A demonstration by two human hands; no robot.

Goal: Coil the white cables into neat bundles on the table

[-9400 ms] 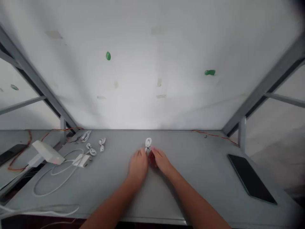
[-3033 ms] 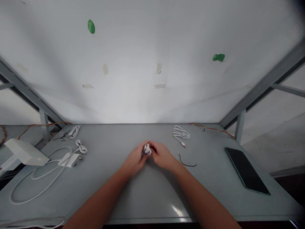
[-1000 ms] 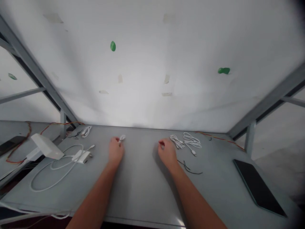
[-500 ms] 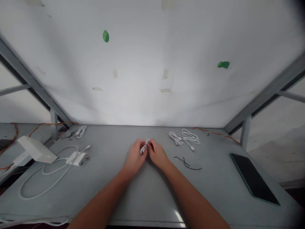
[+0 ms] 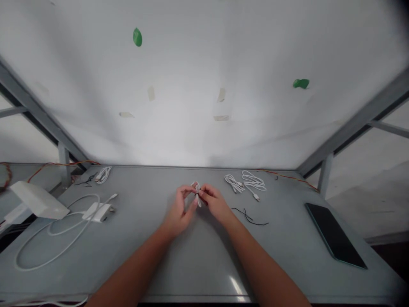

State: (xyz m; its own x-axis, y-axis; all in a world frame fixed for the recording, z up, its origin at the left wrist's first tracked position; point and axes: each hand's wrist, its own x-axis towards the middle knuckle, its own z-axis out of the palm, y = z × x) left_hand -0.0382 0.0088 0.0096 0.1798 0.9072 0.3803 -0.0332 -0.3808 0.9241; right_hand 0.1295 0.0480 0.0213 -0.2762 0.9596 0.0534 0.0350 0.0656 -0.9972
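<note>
- The left hand [image 5: 179,211] and the right hand [image 5: 215,204] meet over the middle of the grey bench [image 5: 191,264], fingertips facing each other.
- A small bundled white cable [image 5: 197,192] sits between them, raised just above the bench surface.
- The fingers [image 5: 184,192] of the left hand are pinched on the cable's left side; the right hand's fingers [image 5: 204,194] are clamped on its right side, at the dark tie round the bundle's waist.
- A loop of the cable sticks up above the fingertips, and a short end hangs below them.
- To the right and slightly farther off, two loose white cables [image 5: 246,182] lie side by side, well apart from the hands.
- Nearer than those, thin black ties [image 5: 251,217] lie on the bench just beside the right wrist.
- A dark phone [image 5: 334,234] lies flat at the right end of the bench.
- At the left, a white charger [image 5: 97,211] with a long looped lead [image 5: 47,247] rests beside a white box [image 5: 38,199].
- One more bundled cable [image 5: 102,174] lies at the far left corner.
</note>
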